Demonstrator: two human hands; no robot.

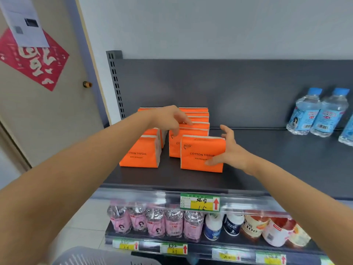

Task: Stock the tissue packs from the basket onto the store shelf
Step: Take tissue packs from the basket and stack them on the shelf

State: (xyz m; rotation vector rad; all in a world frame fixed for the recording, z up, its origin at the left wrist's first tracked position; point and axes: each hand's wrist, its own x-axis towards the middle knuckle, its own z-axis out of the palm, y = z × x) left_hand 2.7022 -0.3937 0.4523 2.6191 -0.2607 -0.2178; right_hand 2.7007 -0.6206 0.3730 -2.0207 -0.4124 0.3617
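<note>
Several orange tissue packs stand in two rows on the dark grey shelf [267,159]. The front pack of the right row [198,150] sits under my right hand [229,150], whose thumb lies on its face and whose fingers wrap its right end. My left hand [170,119] reaches over the rows with spread fingers, touching the tops of the right row's packs [196,119] behind. The left row's front pack [139,155] stands free. The rim of the grey basket [91,255] shows at the bottom left; its contents are hidden.
Water bottles [317,113] stand at the shelf's right end. Below, a lower shelf holds pink-labelled bottles [154,220] and other drinks [267,230], with a green price tag [199,202] on the shelf edge. A door [47,111] is at the left.
</note>
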